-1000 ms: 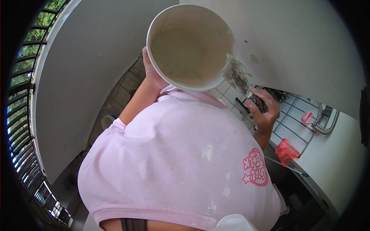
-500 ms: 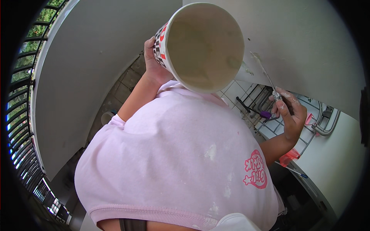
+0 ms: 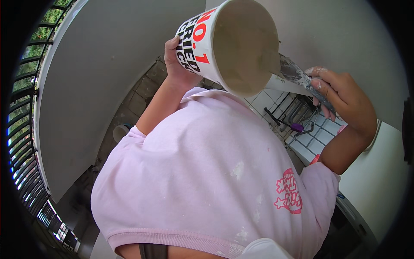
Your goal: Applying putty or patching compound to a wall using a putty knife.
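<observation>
My left hand (image 3: 179, 67) grips a large white paper bucket (image 3: 199, 47) with red and black print, held tilted so its mouth faces me. A pale coating lines the inside; how much it holds I cannot tell. My right hand (image 3: 340, 88), fingers smeared with white, is closed round the handle of a putty knife (image 3: 294, 71). The knife's paste-streaked blade reaches the bucket's right rim, and its tip lies at or just inside the mouth.
Grey walls (image 3: 108, 56) curve round the left and the far side. A black railing (image 3: 23, 108) runs along the left edge. To the right a metal rack (image 3: 293, 114) stands by a white surface (image 3: 379, 172). A pale container (image 3: 120, 133) sits on the tiled floor at left.
My right hand has come up from lower right, turning the putty knife from the wall to the bucket's rim. The bucket has tipped toward the right, showing more of its printed side.
</observation>
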`<action>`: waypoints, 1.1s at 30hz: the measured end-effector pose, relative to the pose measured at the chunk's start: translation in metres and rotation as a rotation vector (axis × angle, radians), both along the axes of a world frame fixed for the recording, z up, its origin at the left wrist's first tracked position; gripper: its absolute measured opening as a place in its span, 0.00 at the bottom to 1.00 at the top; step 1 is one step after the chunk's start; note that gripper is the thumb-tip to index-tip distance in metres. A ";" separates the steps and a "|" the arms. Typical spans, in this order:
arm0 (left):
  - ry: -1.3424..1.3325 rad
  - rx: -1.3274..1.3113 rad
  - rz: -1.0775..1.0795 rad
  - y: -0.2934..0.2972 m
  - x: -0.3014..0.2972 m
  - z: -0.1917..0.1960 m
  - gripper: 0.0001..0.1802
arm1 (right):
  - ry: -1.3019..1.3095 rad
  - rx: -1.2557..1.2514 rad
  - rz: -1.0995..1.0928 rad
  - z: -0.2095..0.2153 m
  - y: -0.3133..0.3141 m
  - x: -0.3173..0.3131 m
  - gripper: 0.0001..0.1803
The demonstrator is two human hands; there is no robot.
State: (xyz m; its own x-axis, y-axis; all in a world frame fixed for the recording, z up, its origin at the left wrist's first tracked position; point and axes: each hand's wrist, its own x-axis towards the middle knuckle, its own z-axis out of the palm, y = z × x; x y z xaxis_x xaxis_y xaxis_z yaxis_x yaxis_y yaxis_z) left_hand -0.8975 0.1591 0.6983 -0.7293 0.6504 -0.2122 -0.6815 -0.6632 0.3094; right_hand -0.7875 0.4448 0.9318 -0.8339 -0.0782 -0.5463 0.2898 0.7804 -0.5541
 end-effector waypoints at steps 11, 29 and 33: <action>0.058 0.076 0.022 -0.020 -0.024 -0.016 0.34 | 0.129 -0.504 -0.338 -0.082 0.013 0.022 0.20; 0.035 0.181 -0.047 -0.016 -0.022 -0.030 0.37 | 0.229 -0.945 -0.567 -0.132 0.019 0.056 0.26; -0.048 0.318 -0.092 -0.024 -0.022 -0.039 0.34 | 0.395 -1.163 -0.594 -0.174 -0.013 0.066 0.26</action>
